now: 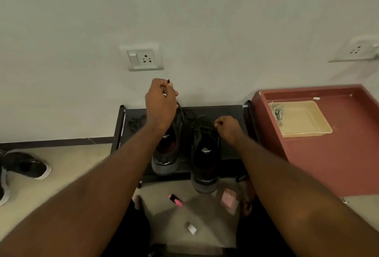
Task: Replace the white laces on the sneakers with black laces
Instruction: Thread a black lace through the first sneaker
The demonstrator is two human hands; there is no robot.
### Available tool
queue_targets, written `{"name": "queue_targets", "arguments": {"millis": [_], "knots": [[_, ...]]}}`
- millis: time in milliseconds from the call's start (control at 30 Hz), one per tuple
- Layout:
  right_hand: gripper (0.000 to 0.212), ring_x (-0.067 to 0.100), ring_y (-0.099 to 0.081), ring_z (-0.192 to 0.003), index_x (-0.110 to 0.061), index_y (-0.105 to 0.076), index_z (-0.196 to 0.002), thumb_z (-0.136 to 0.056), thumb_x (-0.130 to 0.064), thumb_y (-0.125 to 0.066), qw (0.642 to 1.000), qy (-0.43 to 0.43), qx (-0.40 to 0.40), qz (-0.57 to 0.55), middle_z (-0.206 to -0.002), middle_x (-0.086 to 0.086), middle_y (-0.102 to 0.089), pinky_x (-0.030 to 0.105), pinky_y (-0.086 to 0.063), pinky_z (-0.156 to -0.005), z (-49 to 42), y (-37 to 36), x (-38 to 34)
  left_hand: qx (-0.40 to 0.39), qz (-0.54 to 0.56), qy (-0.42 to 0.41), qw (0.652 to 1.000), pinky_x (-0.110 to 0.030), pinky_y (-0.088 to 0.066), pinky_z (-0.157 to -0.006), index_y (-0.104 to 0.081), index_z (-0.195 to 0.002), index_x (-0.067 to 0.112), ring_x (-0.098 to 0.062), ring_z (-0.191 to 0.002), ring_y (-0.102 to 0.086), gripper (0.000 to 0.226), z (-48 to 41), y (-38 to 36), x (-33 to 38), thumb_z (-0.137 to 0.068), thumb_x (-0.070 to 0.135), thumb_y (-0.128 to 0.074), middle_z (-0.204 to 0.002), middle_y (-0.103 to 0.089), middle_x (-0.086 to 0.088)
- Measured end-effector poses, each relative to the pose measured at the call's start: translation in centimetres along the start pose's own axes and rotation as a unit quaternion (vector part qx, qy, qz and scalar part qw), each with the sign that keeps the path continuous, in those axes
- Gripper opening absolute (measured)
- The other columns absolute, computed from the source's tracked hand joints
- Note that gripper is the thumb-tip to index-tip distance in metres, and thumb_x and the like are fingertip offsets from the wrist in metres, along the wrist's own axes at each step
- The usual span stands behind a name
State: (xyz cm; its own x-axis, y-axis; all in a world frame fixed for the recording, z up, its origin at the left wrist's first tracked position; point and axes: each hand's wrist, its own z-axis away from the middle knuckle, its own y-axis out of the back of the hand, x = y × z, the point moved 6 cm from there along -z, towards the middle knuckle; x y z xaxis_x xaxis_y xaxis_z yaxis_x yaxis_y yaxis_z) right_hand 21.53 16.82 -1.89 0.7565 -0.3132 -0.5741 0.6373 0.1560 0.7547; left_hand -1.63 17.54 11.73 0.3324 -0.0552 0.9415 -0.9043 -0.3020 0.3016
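Left hand [161, 101]: raised above the left sneaker [167, 154], pinching the black lace [168, 81] just below its tip.
Lace axis: near upright, from the pinch down toward the left sneaker.
Right hand [227, 127]: low at the right sneaker [206, 154], fingers curled; impossible to tell whether holding anything.
Sneakers: side by side on the rack [225, 113], toes toward the wall.
Nearer hand for threading: left, probably.

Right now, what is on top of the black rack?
The left sneaker and right sneaker stand side by side, with a loose lace bundle at the rack's left end. The left hand and forearm cover the left sneaker's front, so its lacing is hidden.
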Motion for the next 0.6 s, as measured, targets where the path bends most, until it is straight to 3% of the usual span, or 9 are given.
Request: {"name": "queue_targets", "arguments": {"millis": [100, 267, 367, 433, 500, 600], "knots": [[0.019, 0.029, -0.066, -0.101, -0.002, -0.075, -0.099, -0.095, -0.020, -0.068, 0.997, 0.014, -0.068, 0.032, -0.104, 0.014, -0.073, 0.035, -0.052, -0.087, -1.1, -1.2, 0.0, -0.011, -0.008, 0.013, 1.000, -0.015, -0.042, -0.046, -0.052, -0.103, 0.010, -0.003, -0.042, -0.051, 0.010, 0.5, -0.5, -1.5, -0.103, 0.019, -0.047, -0.085, -0.069, -0.004], [0.017, 0.030, -0.068, -0.093, 0.001, -0.073, -0.091, -0.094, -0.014, -0.065, 0.994, 0.034, -0.070, 0.079, -0.094, 0.016, -0.074, 0.040, -0.057, -0.084, -1.4, -1.6, -1.2, -0.022, 0.001, 0.023, 1.000, -0.013, -0.039, -0.044, -0.051, -0.102, 0.010, -0.004, -0.044, -0.051, 0.007, 0.9, -1.2, -2.2, -0.103, 0.016, -0.048, -0.085, -0.069, -0.006], [0.023, 0.035, -0.066, -0.090, -0.001, -0.062, -0.072, -0.093, -0.007, -0.057, 0.991, 0.045, -0.072, 0.107, -0.090, 0.020, -0.071, 0.042, -0.056, -0.081, -1.8, -1.6, -2.0, -0.033, 0.000, 0.029, 0.999, -0.011, -0.037, -0.042, -0.051, -0.103, 0.009, -0.009, -0.054, -0.054, 0.007, 1.2, -1.6, -2.3, -0.103, 0.016, -0.048, -0.088, -0.069, -0.010], [0.034, 0.035, -0.058, -0.076, -0.010, -0.046, -0.058, -0.090, -0.004, -0.052, 0.987, 0.055, -0.069, 0.135, -0.071, 0.016, -0.060, 0.037, -0.049, -0.069, -1.9, -1.7, -2.5, -0.039, -0.005, 0.027, 0.999, -0.010, -0.036, -0.041, -0.050, -0.103, 0.009, -0.010, -0.054, -0.055, 0.007, 1.3, -1.6, -2.4, -0.103, 0.015, -0.047, -0.088, -0.069, -0.010], [0.036, 0.031, -0.054, -0.069, -0.012, -0.040, -0.055, -0.089, -0.003, -0.049, 0.985, 0.062, -0.065, 0.150, -0.058, 0.007, -0.049, 0.034, -0.042, -0.063, -2.0, -1.9, -2.5, -0.039, -0.012, 0.023, 0.999, -0.011, -0.035, -0.041, -0.050, -0.102, 0.009, -0.010, -0.049, -0.054, 0.008, 1.3, -1.5, -2.4, -0.103, 0.016, -0.047, -0.087, -0.070, -0.007], [0.034, 0.030, -0.057, -0.065, -0.011, -0.042, -0.056, -0.088, -0.005, -0.052, 0.987, 0.065, -0.060, 0.136, -0.058, 0.006, -0.051, 0.033, -0.044, -0.060, -2.1, -1.9, -2.1, -0.038, -0.019, 0.021, 0.999, -0.012, -0.036, -0.042, -0.051, -0.103, 0.007, -0.008, -0.045, -0.054, 0.010, 1.1, -1.2, -2.4, -0.103, 0.016, -0.046, -0.085, -0.070, -0.005]]}}
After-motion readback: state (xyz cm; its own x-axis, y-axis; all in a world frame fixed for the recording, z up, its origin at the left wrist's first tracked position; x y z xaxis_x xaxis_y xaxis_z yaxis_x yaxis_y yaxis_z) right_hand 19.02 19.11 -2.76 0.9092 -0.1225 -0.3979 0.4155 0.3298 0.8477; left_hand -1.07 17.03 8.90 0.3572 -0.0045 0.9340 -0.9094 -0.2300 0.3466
